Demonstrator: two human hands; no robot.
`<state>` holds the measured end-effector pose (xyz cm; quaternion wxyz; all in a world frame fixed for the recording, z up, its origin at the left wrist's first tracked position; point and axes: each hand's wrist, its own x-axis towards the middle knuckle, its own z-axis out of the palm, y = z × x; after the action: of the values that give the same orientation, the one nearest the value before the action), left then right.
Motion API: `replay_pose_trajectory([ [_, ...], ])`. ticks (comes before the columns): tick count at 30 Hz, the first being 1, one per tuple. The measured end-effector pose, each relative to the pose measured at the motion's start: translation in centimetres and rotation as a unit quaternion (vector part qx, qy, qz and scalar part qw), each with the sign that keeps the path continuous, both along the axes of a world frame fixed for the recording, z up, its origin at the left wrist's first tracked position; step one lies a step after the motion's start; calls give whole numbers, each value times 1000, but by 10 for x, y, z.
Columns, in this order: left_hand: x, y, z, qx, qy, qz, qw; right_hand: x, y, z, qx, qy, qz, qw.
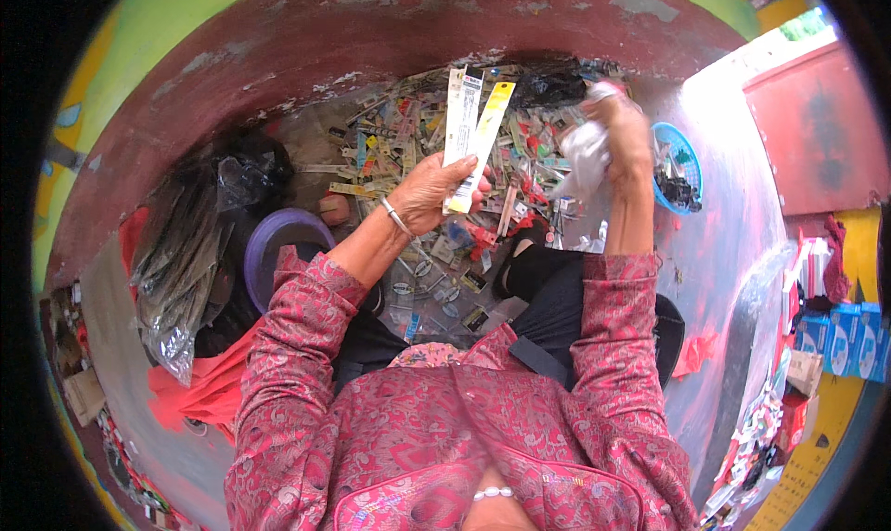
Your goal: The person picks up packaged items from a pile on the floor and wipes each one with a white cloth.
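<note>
My left hand [434, 189] grips several long, narrow packaging cards [462, 118], one of them yellow, fanned slightly apart and pointing away from me. To the right, my right hand [624, 139] is raised and smeared by motion, closed around a crumpled whitish piece [587, 155] that looks like thin plastic. Beneath both hands spreads a heap of loose packaging cards [394, 141] in many colours, with small red and clear pieces among them.
A blue basket [682, 146] with dark bits stands on the right. On the left are a purple round tub [264, 229], clear plastic bags [176, 271] and red cloth-like sheeting [209, 387]. A maroon wall [418, 30] closes off the far side. Blue boxes [845, 338] sit far right.
</note>
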<state>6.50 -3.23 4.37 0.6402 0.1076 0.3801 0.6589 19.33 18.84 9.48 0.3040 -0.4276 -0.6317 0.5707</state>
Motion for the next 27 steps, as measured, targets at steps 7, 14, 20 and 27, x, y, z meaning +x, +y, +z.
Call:
replay_pose_trajectory([
  [7, 12, 6, -2, 21, 153, 7, 988, -35, -72, -4, -103, -65, 274, 954],
  [14, 6, 5, -15, 14, 355, -51, 933, -43, -75, -27, -34, -64, 229, 971],
  [20, 8, 6, -4, 51, 261, -59, 962, -40, -72, -26, -113, -16, 185, 976],
  [27, 7, 5, -8, 61, 156, -57, 984, -37, -70, -29, -126, 32, 183, 974],
])
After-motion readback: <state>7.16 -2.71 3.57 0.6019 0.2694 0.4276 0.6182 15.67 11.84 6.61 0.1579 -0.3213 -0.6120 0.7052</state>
